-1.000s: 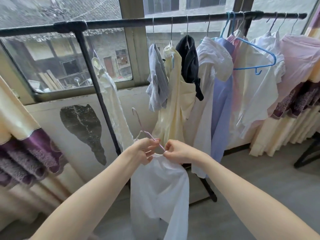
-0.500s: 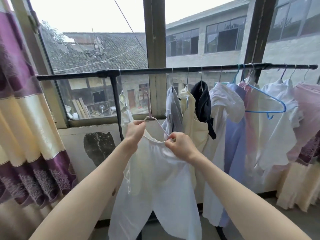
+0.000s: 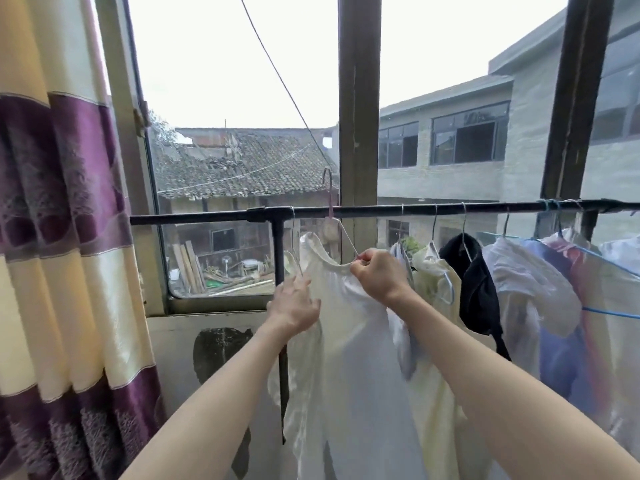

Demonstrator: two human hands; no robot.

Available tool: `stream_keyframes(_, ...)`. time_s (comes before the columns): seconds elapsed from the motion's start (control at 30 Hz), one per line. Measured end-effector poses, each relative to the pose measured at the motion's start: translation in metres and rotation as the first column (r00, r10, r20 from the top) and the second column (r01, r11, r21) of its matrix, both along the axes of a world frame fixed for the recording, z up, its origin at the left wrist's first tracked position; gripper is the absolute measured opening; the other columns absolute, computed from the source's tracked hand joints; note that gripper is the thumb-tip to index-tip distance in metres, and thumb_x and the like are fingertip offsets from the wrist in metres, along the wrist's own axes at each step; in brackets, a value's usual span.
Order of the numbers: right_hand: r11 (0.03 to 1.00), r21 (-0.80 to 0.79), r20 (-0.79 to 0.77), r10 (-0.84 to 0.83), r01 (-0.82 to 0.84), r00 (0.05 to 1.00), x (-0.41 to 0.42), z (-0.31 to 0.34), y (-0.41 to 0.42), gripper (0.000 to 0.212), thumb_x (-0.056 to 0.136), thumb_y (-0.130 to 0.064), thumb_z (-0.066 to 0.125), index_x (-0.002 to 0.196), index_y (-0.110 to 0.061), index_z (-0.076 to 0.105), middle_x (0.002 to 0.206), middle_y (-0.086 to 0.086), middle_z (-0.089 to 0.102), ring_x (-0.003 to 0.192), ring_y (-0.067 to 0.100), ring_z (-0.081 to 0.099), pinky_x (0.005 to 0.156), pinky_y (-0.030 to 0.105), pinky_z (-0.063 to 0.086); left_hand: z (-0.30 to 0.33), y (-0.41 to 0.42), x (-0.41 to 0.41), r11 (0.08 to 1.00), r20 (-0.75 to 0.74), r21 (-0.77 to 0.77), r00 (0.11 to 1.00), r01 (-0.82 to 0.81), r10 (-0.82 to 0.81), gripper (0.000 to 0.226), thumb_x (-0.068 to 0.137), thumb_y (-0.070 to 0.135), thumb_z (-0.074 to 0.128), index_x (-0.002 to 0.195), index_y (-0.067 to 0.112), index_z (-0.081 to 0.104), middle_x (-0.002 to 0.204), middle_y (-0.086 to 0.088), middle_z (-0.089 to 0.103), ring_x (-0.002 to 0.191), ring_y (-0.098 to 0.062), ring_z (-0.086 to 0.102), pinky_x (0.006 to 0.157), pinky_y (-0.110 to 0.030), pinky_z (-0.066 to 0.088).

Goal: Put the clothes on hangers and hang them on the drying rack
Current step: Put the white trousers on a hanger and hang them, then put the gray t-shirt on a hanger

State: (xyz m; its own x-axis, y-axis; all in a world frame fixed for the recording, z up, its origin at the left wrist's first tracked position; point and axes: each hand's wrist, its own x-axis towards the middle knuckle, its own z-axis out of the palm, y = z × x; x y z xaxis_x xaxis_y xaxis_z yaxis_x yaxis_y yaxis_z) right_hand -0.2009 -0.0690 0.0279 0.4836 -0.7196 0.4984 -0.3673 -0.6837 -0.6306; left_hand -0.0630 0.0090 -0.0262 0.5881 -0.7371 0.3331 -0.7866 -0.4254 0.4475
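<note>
At centre frame my right hand [image 3: 379, 273] pinches the pink hanger [image 3: 341, 233] through the white garment [image 3: 346, 341]; my left hand [image 3: 294, 304], fingers spread, rests on its left edge under the rack bar [image 3: 450, 210].

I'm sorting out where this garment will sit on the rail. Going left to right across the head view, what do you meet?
Striped curtain → left hand → white garment on its pink hanger → right hand → pale yellow garment → black garment → blue hanger.

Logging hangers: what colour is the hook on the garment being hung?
Pale pink hanger hook, clearest in the head view.
</note>
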Motion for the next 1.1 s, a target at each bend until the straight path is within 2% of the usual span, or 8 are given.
stream_keyframes(0.27, 0.992, 0.061, -0.091, -0.103, 0.108, 0.991, 0.04, -0.03, -0.012, 0.025, 0.087, -0.022, 0.049, 0.097, -0.004, 0.063, 0.102, 0.016, 0.066, 0.098, 0.033, 0.058, 0.081, 0.036, 0.045, -0.021, -0.008, 0.028, 0.996, 0.099, 0.006, 0.991, 0.094, -0.094, 0.051, 0.091, 0.023, 0.04, 0.142, 0.018, 0.032, 0.154, -0.004, 0.019, 0.14, -0.023, 0.02, 0.109, -0.045, 0.029)
stream_keyframes(0.43, 0.991, 0.092, -0.135, -0.08, 0.093, 0.988, 0.032, -0.051, -0.011, 0.018, 0.086, -0.022, 0.048, 0.074, -0.012, 0.057, 0.085, 0.012, 0.065, 0.086, 0.032, 0.057, 0.074, 0.035, 0.044, -0.022, -0.011, 0.033, 0.994, 0.204, -0.084, 0.977, 0.076, -0.058, 0.046, 0.092, 0.022, 0.043, 0.137, 0.016, 0.042, 0.15, -0.005, 0.029, 0.138, -0.023, 0.025, 0.107, -0.042, 0.028)
stream_keyframes(0.53, 0.995, 0.018, -0.131, -0.094, 0.097, 0.987, 0.024, -0.044, -0.013, 0.03, 0.091, -0.023, 0.042, 0.065, -0.013, 0.051, 0.078, 0.013, 0.064, 0.078, 0.031, 0.055, 0.067, 0.032, 0.039, -0.013, -0.021, 0.029, 0.97, 0.255, -0.211, 0.965, 0.122, -0.066, 0.041, 0.092, 0.022, 0.045, 0.133, 0.016, 0.047, 0.146, -0.005, 0.036, 0.136, -0.022, 0.03, 0.107, -0.042, 0.028)
stream_keyframes(0.63, 0.951, -0.175, 0.03, -0.252, 0.253, 0.967, 0.016, -0.029, -0.023, 0.024, 0.092, -0.019, 0.04, 0.076, -0.01, 0.055, 0.089, 0.017, 0.068, 0.085, 0.033, 0.058, 0.066, 0.031, 0.035, 0.001, -0.034, 0.016, 0.932, 0.288, -0.277, 0.945, 0.235, -0.153, 0.038, 0.094, 0.024, 0.045, 0.131, 0.017, 0.049, 0.146, -0.006, 0.037, 0.136, -0.023, 0.031, 0.107, -0.043, 0.029)
stream_keyframes(0.73, 0.897, -0.226, 0.063, -0.375, 0.379, 0.925, 0.012, -0.02, -0.045, 0.026, 0.093, -0.015, 0.04, 0.109, -0.003, 0.057, 0.115, 0.018, 0.058, 0.111, 0.034, 0.049, 0.081, 0.035, 0.039, 0.008, -0.047, 0.0, 0.925, 0.285, -0.157, 0.913, 0.346, -0.293, 0.041, 0.097, 0.034, 0.04, 0.135, 0.022, 0.044, 0.151, -0.003, 0.028, 0.141, -0.02, 0.019, 0.113, -0.044, 0.021)
stream_keyframes(0.83, 0.895, -0.168, -0.22, -0.442, 0.413, 0.87, 0.01, -0.022, -0.066, 0.037, 0.092, -0.014, 0.04, 0.126, -0.002, 0.043, 0.129, 0.02, 0.044, 0.123, 0.035, 0.038, 0.097, 0.04, 0.036, 0.008, -0.056, -0.007, 0.929, 0.278, 0.021, 0.891, 0.369, -0.36, 0.04, 0.097, 0.041, 0.034, 0.132, 0.025, 0.048, 0.151, 0.001, 0.029, 0.144, -0.016, 0.011, 0.114, -0.045, 0.014)
stream_keyframes(0.93, 0.907, -0.037, -0.379, -0.402, 0.42, 0.833, 0.007, -0.028, -0.083, 0.031, 0.088, -0.01, 0.041, 0.117, -0.001, 0.049, 0.118, 0.017, 0.058, 0.108, 0.035, 0.055, 0.082, 0.037, 0.043, 0.004, -0.062, -0.006, 0.933, 0.326, 0.155, 0.874, 0.325, -0.359, 0.038, 0.097, 0.04, 0.035, 0.127, 0.025, 0.053, 0.143, 0.004, 0.043, 0.142, -0.014, 0.017, 0.113, -0.044, 0.014)
stream_keyframes(1.1, 0.927, 0.056, -0.167, -0.359, 0.372, 0.918, 0.002, -0.03, -0.095, 0.026, 0.088, -0.008, 0.038, 0.104, 0.005, 0.055, 0.1, 0.022, 0.062, 0.096, 0.039, 0.058, 0.075, 0.037, 0.045, -0.001, -0.065, -0.001, 0.94, 0.326, 0.226, 0.89, 0.254, -0.319, 0.035, 0.096, 0.035, 0.038, 0.127, 0.024, 0.053, 0.142, 0.004, 0.042, 0.143, -0.014, 0.014, 0.116, -0.051, 0.005)
